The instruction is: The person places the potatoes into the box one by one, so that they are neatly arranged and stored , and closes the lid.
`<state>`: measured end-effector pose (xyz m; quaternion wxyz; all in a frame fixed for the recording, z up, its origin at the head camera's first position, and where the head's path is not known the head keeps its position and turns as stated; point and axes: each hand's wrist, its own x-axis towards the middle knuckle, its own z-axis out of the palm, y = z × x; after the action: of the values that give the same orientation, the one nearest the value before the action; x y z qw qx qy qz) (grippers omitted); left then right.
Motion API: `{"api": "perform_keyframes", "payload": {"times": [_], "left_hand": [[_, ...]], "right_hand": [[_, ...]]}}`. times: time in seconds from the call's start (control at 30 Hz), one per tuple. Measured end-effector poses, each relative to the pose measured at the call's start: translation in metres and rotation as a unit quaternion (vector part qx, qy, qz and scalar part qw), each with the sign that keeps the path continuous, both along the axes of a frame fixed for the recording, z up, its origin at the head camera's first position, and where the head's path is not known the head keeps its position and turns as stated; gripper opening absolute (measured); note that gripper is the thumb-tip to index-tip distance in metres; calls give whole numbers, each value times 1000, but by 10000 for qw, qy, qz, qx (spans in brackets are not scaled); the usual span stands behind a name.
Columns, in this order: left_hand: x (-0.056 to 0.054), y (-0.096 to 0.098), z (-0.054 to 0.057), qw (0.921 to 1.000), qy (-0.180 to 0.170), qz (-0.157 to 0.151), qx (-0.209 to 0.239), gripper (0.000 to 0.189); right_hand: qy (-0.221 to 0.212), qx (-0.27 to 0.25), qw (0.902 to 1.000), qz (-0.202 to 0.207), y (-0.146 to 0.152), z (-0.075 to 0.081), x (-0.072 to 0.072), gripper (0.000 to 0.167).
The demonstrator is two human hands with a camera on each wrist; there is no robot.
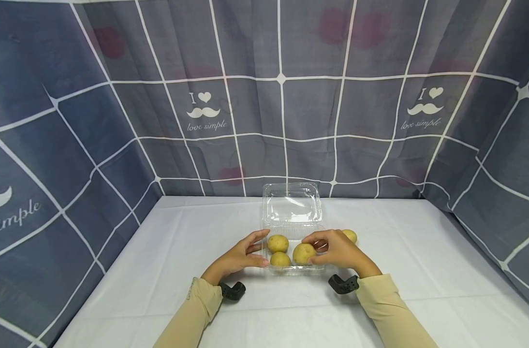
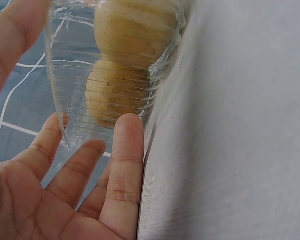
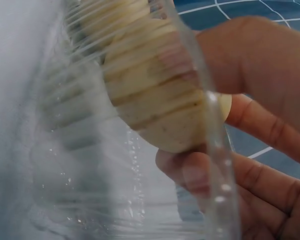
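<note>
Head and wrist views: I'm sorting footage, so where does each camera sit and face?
Head: on the head, facing forward and down at the clear container; left hand, right hand and sleeves show.
Left wrist: on that wrist, facing two potatoes through the container's side; left palm and fingers show.
Right wrist: on that wrist, facing the held potato through the container's wall; right fingers show.
Shared: head and right wrist both show the held potato.

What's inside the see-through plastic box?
Inside the clear, rectangular plastic box, two round yellow potatoes sit at left; the right hand holds a third yellow potato farther right. From above, that hand covers part of the box's right side, hiding what's beneath.
</note>
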<state>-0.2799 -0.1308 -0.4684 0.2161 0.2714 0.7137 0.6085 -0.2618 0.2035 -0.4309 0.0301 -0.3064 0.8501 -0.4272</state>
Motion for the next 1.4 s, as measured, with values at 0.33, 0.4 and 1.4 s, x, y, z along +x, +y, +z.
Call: {"api": "perform_keyframes", "payload": {"times": [0.33,0.4,1.4], "left_hand": [[0,-1,0,10000,45,6,-9,96],[0,-1,0,10000,56,-2,2,96],[-1,0,1,10000,22,11,-11,95]], "right_hand": [[61,474,9988,138,-1,2,-3,39],[20,528,9984,199,-2,3,-3,39],[-510,519,9972,190,2,7,-4,34]]}}
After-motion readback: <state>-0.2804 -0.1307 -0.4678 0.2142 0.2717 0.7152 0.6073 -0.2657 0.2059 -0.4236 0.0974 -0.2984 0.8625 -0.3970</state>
